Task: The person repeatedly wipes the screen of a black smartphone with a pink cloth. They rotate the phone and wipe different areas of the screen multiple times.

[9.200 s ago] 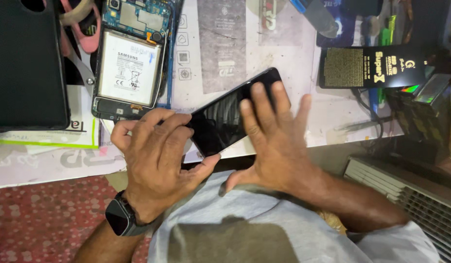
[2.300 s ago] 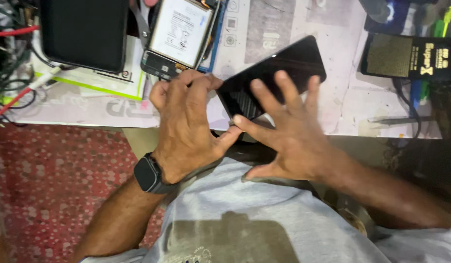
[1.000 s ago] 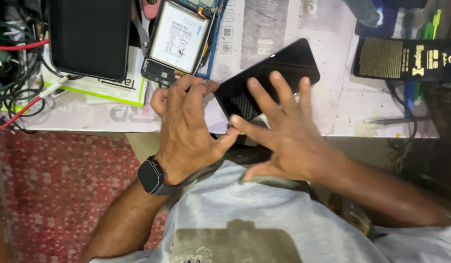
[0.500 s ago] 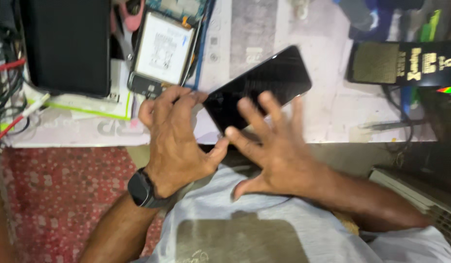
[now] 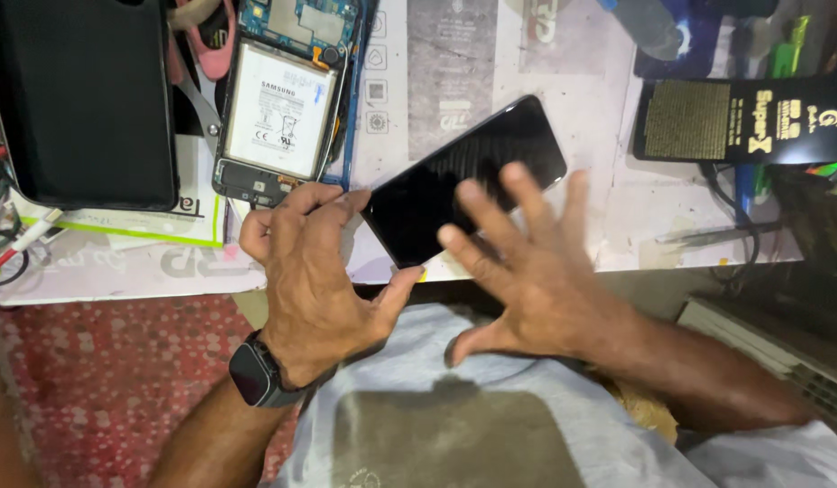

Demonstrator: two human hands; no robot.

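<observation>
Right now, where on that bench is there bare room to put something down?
Bare paper lies between the black phone and the dark box, and below the black case near the left hand. Crowded: the opened phone and cables.

— What are you sitting at?

— You are sitting at a table (image 5: 617, 226) whose top is lying under pale, worn printed sheets, stained and scuffed in places. Even, bright light is falling on it from above, and it is casting only soft shadows.

— And what is showing below the edge?

— A red patterned floor covering (image 5: 102, 380) with small pale flecks is spreading out at your lower left. At your lower right, a light-coloured ribbed unit (image 5: 780, 352) is sitting in shade, just beside the table's front edge.

— How is the far side looking?

— The upper right corner is falling into darkness, and a tangle of cables (image 5: 3, 235) is hanging at the left edge.
</observation>
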